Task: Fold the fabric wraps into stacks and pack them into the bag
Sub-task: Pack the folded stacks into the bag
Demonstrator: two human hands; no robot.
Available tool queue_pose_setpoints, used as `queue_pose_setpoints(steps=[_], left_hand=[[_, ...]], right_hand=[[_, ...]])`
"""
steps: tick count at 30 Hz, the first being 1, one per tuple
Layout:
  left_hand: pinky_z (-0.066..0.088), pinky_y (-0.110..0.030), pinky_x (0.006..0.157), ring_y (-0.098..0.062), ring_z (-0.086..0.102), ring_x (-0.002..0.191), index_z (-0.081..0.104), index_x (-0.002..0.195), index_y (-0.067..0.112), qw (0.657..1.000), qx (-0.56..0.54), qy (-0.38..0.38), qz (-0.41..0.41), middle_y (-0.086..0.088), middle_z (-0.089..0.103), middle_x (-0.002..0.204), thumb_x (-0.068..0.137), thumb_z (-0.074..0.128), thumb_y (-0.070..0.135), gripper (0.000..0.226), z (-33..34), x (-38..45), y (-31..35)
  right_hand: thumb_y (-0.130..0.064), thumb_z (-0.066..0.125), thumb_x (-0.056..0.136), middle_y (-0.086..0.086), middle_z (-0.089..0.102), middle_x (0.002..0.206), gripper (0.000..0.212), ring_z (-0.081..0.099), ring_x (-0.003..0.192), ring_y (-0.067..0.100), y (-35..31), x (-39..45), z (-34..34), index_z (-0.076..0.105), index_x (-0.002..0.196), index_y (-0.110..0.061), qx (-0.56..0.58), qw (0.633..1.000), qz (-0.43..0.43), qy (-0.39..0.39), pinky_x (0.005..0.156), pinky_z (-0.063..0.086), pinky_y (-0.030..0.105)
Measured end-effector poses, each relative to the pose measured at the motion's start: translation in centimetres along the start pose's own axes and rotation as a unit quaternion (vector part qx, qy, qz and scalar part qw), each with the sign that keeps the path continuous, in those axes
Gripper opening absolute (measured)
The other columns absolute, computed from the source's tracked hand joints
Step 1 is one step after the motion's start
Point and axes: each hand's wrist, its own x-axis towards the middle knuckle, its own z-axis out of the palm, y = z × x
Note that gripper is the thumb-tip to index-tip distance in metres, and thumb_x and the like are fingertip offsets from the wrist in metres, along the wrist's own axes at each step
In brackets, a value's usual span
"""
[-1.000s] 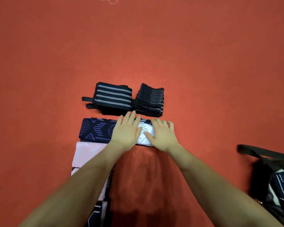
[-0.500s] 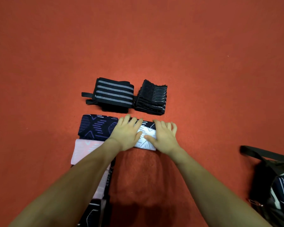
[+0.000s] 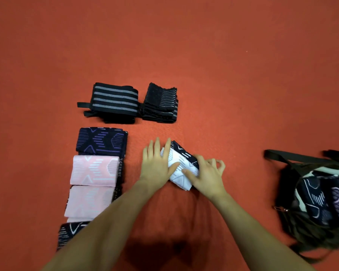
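Even, fairly bright light is falling from above on the red carpeted floor (image 3: pixel 204 45). Soft shadows are pooling beneath the forearms. The dark fabric bag (image 3: pixel 317 200) is blurring near the right edge.

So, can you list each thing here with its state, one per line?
White wrap: folded, tilted, on the floor under both hands.
Left hand: flat, pressing the wrap.
Right hand: gripping the wrap's right end.
Striped black stacks: folded, side by side.
Purple and pink wraps: folded, in a column.
Bag: open, wraps inside.
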Motion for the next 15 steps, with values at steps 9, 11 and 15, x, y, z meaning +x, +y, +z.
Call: queue_pose_setpoints(steps=[9, 11, 15], left_hand=[[0.011, -0.042, 0.113, -0.027, 0.022, 0.141, 0.023, 0.148, 0.009, 0.98, -0.175, 0.008, -0.097, -0.011, 0.032, 0.151, 0.095, 0.045, 0.042, 0.066, 2.4, -1.1, 3.5], [-0.002, -0.039, 0.115, -0.021, 0.001, 0.146, 0.008, 0.152, 0.017, 0.981, -0.182, -0.021, -0.061, -0.005, 0.013, 0.158, 0.098, 0.04, 0.035, 0.066, 2.5, -0.6, 3.1], [-0.006, -0.044, 0.114, -0.024, 0.004, 0.145, 0.002, 0.153, 0.024, 0.99, -0.131, -0.043, -0.03, -0.007, 0.018, 0.155, 0.1, 0.034, 0.038, 0.063, 2.2, 0.2, 3.4]], right_hand=[[-0.07, 0.02, 0.077, -0.008, 0.06, 0.101, 0.069, 0.041, 0.102, 0.019, 2.5, -1.8, 1.2, 0.055, 0.108, -0.02, 0.028, 0.999, 0.026, 0.034, 0.095, 0.007, 0.036], [-0.07, 0.018, 0.077, -0.007, 0.058, 0.107, 0.071, 0.04, 0.106, 0.019, 3.2, -1.7, 1.4, 0.054, 0.113, -0.02, 0.024, 0.999, 0.013, 0.022, 0.097, 0.006, 0.036], [-0.066, 0.015, 0.08, -0.006, 0.057, 0.115, 0.074, 0.042, 0.114, 0.018, 4.3, -1.2, 1.6, 0.049, 0.125, -0.018, 0.007, 0.999, -0.035, 0.005, 0.101, 0.003, 0.038]])
